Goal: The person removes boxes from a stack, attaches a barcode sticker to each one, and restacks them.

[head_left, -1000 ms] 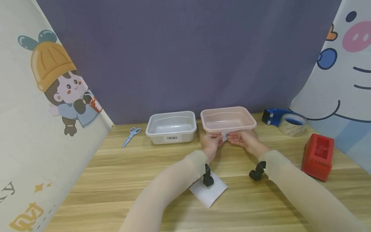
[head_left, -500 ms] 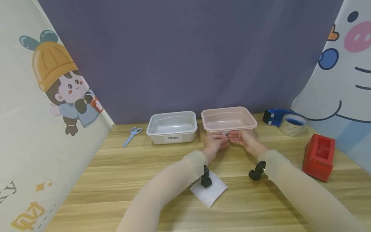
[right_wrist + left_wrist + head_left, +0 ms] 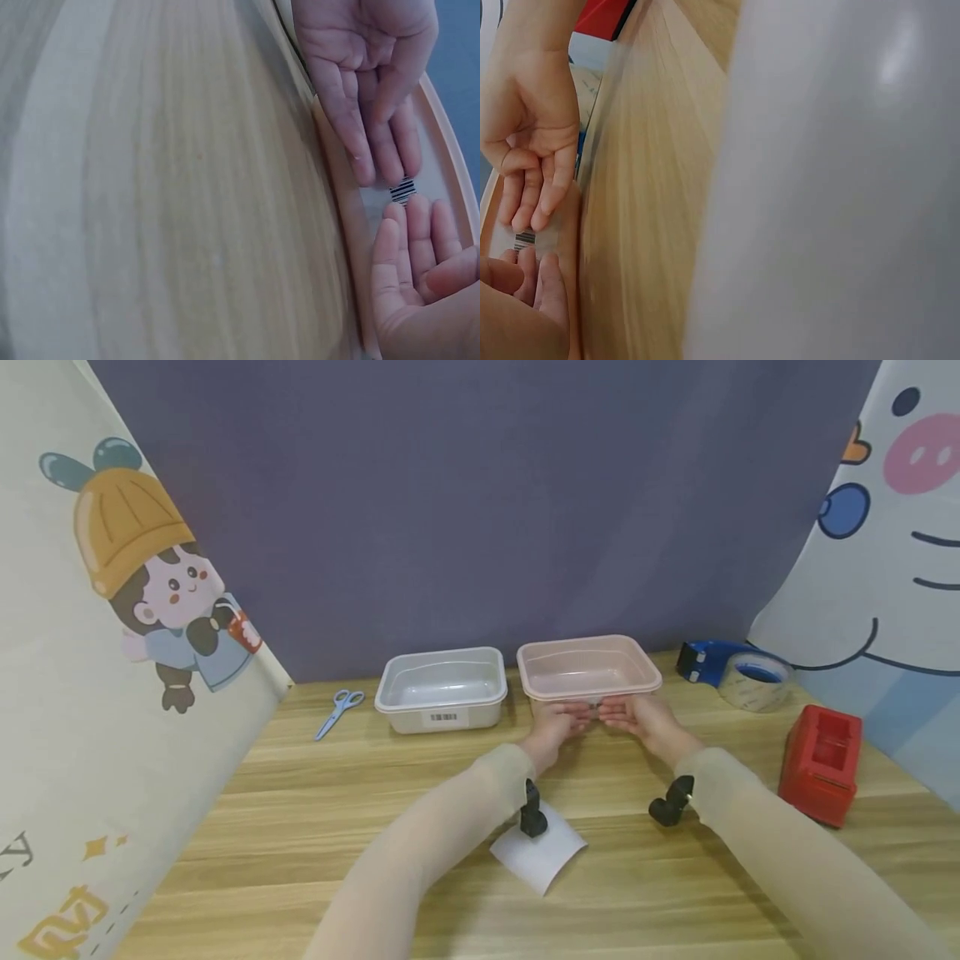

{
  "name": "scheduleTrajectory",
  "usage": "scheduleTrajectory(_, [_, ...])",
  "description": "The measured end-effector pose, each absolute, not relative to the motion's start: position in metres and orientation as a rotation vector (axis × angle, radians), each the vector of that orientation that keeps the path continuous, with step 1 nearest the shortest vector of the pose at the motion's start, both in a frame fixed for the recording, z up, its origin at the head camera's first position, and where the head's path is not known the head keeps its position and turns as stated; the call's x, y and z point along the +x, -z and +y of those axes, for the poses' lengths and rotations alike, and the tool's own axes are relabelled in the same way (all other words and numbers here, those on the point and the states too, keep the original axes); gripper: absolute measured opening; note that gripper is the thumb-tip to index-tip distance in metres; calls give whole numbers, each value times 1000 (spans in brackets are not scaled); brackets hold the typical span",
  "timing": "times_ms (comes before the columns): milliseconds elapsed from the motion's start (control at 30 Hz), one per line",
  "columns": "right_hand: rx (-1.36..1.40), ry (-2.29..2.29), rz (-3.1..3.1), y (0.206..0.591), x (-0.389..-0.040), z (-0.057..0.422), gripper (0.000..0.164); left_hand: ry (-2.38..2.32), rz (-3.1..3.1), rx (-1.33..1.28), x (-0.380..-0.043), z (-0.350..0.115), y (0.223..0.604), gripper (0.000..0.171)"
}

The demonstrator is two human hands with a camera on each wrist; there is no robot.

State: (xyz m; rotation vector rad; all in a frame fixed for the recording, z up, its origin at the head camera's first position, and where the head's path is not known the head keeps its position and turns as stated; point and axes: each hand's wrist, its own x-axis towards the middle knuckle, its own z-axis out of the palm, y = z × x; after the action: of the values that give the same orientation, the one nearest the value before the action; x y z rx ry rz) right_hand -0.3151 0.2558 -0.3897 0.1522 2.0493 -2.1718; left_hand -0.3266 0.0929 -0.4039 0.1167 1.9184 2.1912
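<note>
At the back right of the table stands a pink plastic box (image 3: 592, 653), open at the top. A white barcode label (image 3: 403, 190) lies flat against its front wall, mostly hidden under fingers. My left hand (image 3: 553, 729) presses on the label's left part with nearly straight fingers. From the other side my right hand (image 3: 647, 722) lays its extended fingertips on the label. Both wrist views show the fingertips facing each other, with the barcode's dark lines (image 3: 524, 240) in the narrow gap between them.
Left of the pink box sits a whitish box (image 3: 442, 681) with its own barcode label. Blue scissors (image 3: 340, 713) lie farther left. A blue tape dispenser (image 3: 701, 662) and a red holder (image 3: 821, 766) stand at right. White paper (image 3: 551, 860) lies below my left wrist.
The label was pinched at an angle by both hands in front of the pink box; now it lies against the front wall, with fingers spread over its two sides.
</note>
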Motion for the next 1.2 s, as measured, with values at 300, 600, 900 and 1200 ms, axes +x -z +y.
scheduleTrajectory(300, [130, 2125, 2004, 397, -318, 263, 41, -2114, 1930, 6, -320, 86, 398, 34])
scheduleTrajectory(600, [183, 2100, 1899, 394, -317, 265, 54, -2149, 1846, 80, -442, 112, 532, 30])
scheduleTrajectory(900, [256, 2087, 1938, 388, -312, 261, 51, -2128, 1836, -102, -480, 122, 562, 22])
scheduleTrajectory(1200, [279, 2075, 1963, 388, -308, 263, 61, -2124, 1872, -73, -489, 119, 575, 14])
